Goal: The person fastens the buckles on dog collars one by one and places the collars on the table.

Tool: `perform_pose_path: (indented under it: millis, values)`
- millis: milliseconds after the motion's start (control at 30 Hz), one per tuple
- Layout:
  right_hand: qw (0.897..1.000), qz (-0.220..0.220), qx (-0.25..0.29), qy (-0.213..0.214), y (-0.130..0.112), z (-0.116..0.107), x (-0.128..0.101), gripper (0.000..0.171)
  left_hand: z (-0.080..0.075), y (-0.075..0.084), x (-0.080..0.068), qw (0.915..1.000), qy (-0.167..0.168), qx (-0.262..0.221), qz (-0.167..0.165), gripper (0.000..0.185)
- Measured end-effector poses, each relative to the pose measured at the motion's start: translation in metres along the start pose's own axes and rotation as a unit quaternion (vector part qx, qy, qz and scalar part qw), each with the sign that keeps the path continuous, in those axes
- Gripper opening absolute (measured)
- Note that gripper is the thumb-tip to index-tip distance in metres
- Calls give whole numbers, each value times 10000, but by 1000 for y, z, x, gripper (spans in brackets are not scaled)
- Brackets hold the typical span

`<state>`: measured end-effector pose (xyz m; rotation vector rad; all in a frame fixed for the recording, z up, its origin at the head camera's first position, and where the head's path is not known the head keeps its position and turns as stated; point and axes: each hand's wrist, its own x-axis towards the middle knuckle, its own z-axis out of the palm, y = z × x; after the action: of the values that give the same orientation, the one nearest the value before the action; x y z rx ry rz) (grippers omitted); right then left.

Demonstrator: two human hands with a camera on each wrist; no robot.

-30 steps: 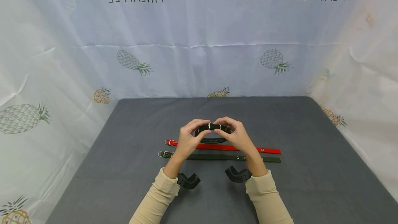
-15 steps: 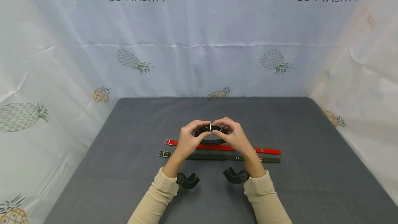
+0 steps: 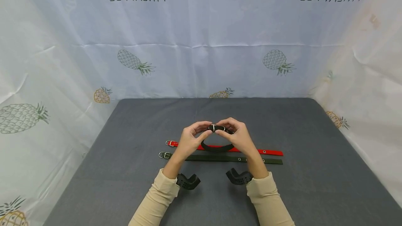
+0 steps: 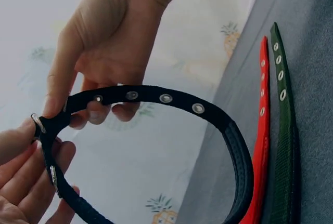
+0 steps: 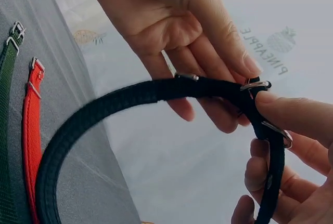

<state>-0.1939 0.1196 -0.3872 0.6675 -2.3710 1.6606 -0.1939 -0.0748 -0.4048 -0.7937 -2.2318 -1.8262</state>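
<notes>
Both hands, left hand (image 3: 188, 139) and right hand (image 3: 239, 137), pinch the looped black collar (image 3: 217, 146) at its buckle (image 3: 214, 127); webbing appears light and limp.

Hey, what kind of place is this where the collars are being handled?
Probably a makeshift recording booth, not a home or shop. A grey padded table is walled on three sides by a white pineapple-print curtain. Both hands hold a black collar above a red collar and a green collar.
</notes>
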Motion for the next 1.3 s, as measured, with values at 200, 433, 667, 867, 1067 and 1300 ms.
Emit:
perform_pose_path:
  millis: [200,433,667,867,1067,1300]
  values:
    - [9998,86,135,-75,0,2,1,25,2,0,0,9997,227,63,-85,27]
    - [9993,314,-125,-146,-1,5,0,32,3,-1,-1,9990,333,-85,287,26]
    - [9992,244,-298,-146,-1,7,0,28,4,-1,-1,9988,312,-13,381,23]
    - [9990,192,-365,-148,-1,7,0,26,4,-1,-1,9986,333,75,410,23]
    - [9988,91,-438,-183,-1,7,-1,25,4,0,0,9989,294,132,341,23]
    - [9993,71,-276,-231,1,7,0,26,5,0,-1,9990,220,184,328,22]
